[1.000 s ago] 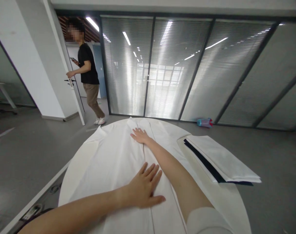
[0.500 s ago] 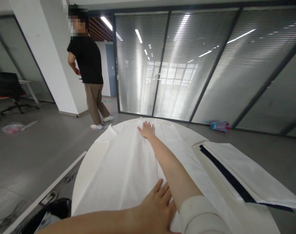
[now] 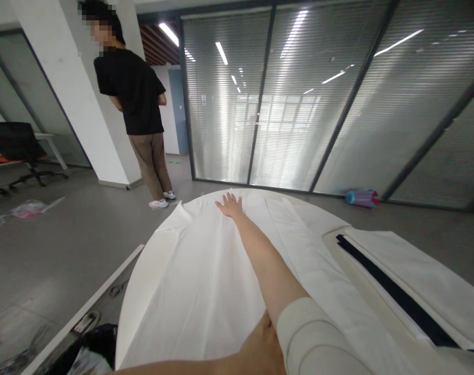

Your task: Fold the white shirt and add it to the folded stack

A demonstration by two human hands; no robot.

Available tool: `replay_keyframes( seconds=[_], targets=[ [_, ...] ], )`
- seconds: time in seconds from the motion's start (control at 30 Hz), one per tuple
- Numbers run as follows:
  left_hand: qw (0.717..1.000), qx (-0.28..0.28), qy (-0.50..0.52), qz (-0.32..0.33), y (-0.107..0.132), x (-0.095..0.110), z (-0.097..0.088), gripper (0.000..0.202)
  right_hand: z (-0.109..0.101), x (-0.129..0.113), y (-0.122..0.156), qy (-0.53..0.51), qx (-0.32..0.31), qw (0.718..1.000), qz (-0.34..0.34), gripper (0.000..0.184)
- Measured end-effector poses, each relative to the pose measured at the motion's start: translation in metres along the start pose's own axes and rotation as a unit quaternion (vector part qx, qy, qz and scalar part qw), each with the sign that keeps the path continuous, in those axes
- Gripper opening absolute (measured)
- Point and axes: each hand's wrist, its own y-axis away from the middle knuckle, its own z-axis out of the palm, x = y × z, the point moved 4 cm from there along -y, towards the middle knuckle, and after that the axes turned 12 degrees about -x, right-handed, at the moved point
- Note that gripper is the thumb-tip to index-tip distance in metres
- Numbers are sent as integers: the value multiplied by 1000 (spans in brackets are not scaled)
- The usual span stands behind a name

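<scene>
A white garment (image 3: 198, 271), seemingly a shirt, lies spread over a round white table (image 3: 135, 291). Flat on its far end rests my right hand (image 3: 230, 204), fingers spread. My left hand (image 3: 262, 344) lies low on the cloth near me, beneath my right forearm. Most of its fingers are hidden by that arm; the part that shows looks flat. At the far left a short flap (image 3: 176, 219) of the garment, like a sleeve, sticks out. Right of my arm, a long strip of the white cloth (image 3: 295, 229) lies lengthwise.
Folded white cloth (image 3: 409, 260) with a dark navy band (image 3: 397, 291) lies at the table's right. A person in a black T-shirt (image 3: 131, 88) stands beyond, by a pillar. A black bag (image 3: 92, 344) is low left. A blue-and-red cylindrical item (image 3: 362, 198) lies by the glass wall.
My left hand has slid lower and further under my right arm. My right hand has shifted slightly left, still flat on the cloth. The person has turned and leans left.
</scene>
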Motion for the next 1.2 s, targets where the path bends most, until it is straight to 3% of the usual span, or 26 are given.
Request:
replay_keyframes(
  seconds=[0.1,0.2,0.33,0.43,0.5,0.6,0.8,0.9,1.03,1.2],
  targets=[
    [1000,10,-26,0,6,2,-5,66,-2,-7,13,-1,2,1000,-11,81],
    [998,20,-51,-4,16,9,-16,74,9,-21,46,12,-21,997,-77,81],
    [1000,10,-17,-4,25,20,-37,95,38,-42,127,24,-79,971,-226,91],
    [1000,-14,6,-6,26,24,-46,98,56,-53,189,15,-102,950,-295,94],
    [1000,-20,16,-7,25,25,-48,97,63,-60,216,20,-101,939,-329,94],
    [999,-27,30,-14,24,26,-47,96,69,-66,223,26,-81,939,-332,95],
    [999,-18,50,-1,25,23,-46,93,64,-72,192,13,-48,942,-333,82],
    [997,-18,61,44,25,22,-50,78,54,-64,200,-6,-29,930,-367,65],
    [988,4,81,133,34,22,-65,49,38,-30,236,-30,17,926,-375,45],
    [987,-22,46,152,64,18,-87,46,35,27,298,-4,51,938,-343,41]
  ],
)
